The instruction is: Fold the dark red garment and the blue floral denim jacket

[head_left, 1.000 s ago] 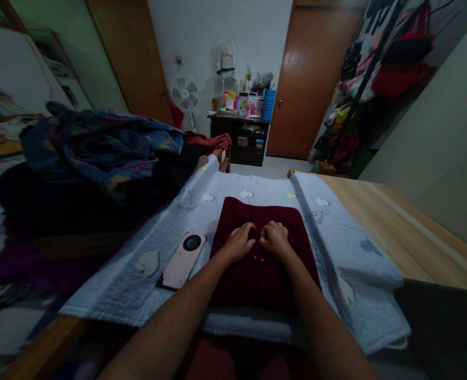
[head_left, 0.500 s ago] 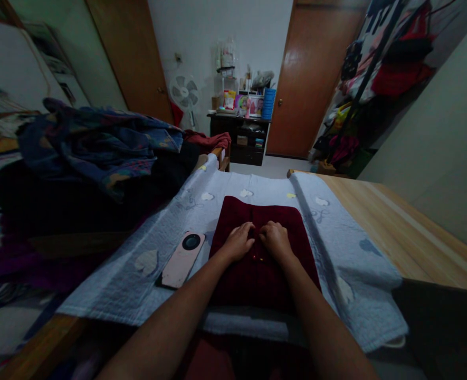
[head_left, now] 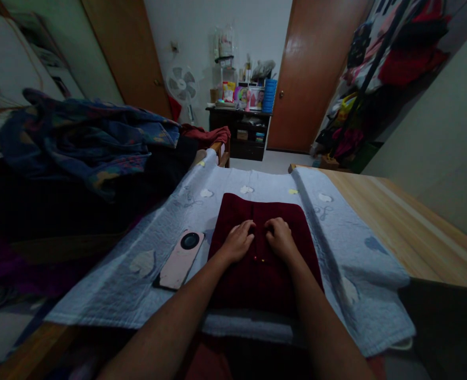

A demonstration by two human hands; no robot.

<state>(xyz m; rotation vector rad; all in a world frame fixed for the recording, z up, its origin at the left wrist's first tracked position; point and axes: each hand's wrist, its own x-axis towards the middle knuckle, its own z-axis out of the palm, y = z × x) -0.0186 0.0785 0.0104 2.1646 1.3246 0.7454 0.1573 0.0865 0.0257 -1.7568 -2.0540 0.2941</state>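
A dark maroon piece of fabric (head_left: 280, 285), apparently folded, lies flat on a pale blue quilted cloth (head_left: 348, 227). My left hand (head_left: 238, 241) rests on its left half, fingers loosely bent and pointing to the middle. On the right half lies my right hand (head_left: 279, 237), its fingers curved and slightly apart. Neither hand visibly holds anything; the undersides of the fingers are hidden. Between the wrists, two tiny bead-like heads, one red (head_left: 256, 258) and one yellowish (head_left: 263, 260), show on the fabric. A dark line runs from its far edge toward the hands.
Left of the fabric lies a pink phone (head_left: 178, 266), camera side up. A heap of clothes (head_left: 86, 142) rises farther left. The quilted cloth partly covers a wooden tabletop (head_left: 411, 227). Beyond stand a fan (head_left: 181, 83) and a dark cabinet (head_left: 235, 134).
My right hand has shifted slightly right, widening the gap between my hands. My left hand stays in nearly the same place on the fabric. The camera view has shifted a little.
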